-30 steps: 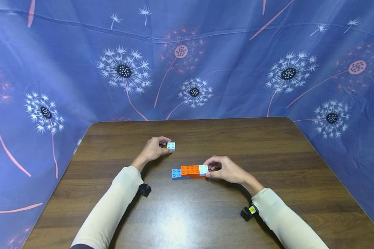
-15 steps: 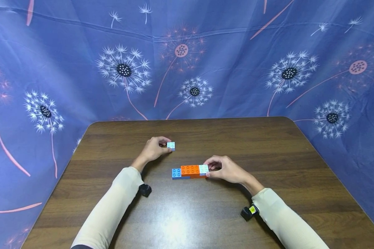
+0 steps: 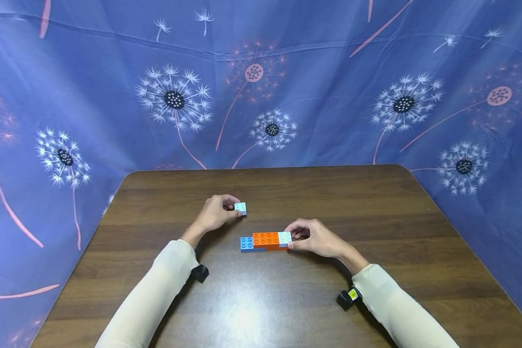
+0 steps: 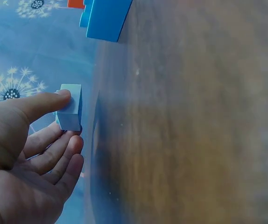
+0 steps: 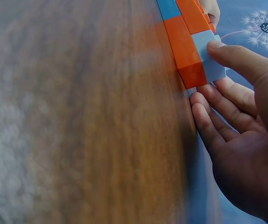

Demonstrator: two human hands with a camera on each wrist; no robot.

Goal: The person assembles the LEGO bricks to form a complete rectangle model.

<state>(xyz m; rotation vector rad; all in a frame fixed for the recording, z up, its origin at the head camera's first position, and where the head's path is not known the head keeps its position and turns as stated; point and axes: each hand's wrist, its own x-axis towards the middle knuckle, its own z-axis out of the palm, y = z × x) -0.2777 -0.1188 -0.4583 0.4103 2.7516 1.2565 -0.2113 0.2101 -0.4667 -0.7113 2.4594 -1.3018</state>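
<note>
Brick assembly (image 3: 265, 240) is located just below the centre of the head view, on the wooden table (image 3: 352, 203). Its pale end brick (image 3: 284, 238) is pinched by the right hand (image 3: 319, 238). A loose pale brick (image 3: 240, 208) is pinched by the left hand (image 3: 215, 212), above the assembly's left end in the frame; the two hands are apart. Joining is judged to be the step in hand. Next, alignment of the loose brick over the bare studs of the blue brick (image 3: 246, 243) at the left end, then pressing, is probably called for. Some fingers are concealed behind the bricks. The assembly is cut off in both wrist views. Contact between loose brick and table cannot be determined.
</note>
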